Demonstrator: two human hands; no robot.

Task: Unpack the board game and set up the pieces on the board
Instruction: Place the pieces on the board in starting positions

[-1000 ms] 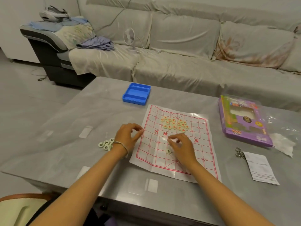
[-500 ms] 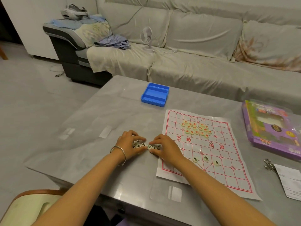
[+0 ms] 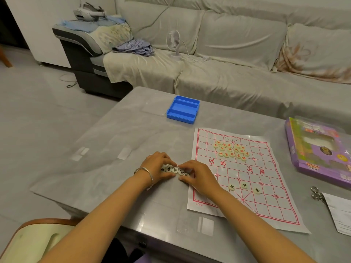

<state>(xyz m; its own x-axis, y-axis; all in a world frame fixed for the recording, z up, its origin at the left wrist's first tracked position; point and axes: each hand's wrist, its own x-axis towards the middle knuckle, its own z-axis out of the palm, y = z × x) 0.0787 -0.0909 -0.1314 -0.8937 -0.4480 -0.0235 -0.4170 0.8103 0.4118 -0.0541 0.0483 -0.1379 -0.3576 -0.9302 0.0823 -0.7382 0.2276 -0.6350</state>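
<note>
**Fingers [image 3: 166, 158] cupped the black pieces [image 3: 173, 169]; board [image 3: 245, 175] barely set**

Fingers of the left hand [image 3: 154, 165] and the right hand [image 3: 197, 174] curled inward round a small cluster of black pieces, penning them together on the bench [image 3: 114, 168] just beside the board's left edge. Unpacking looked finished. The blue tray [image 3: 183, 109] sat beyond the board with nothing showing in it, the purple box [image 3: 321, 149] lay off to the right, and the paper board was spread flat. Only three placed pieces [image 3: 244, 185] stood in a row on the near half. The red pieces [image 3: 230, 149] sat in an unsorted heap on the far half. Most of the placing seemed left: the held black cluster and every red piece.
</note>
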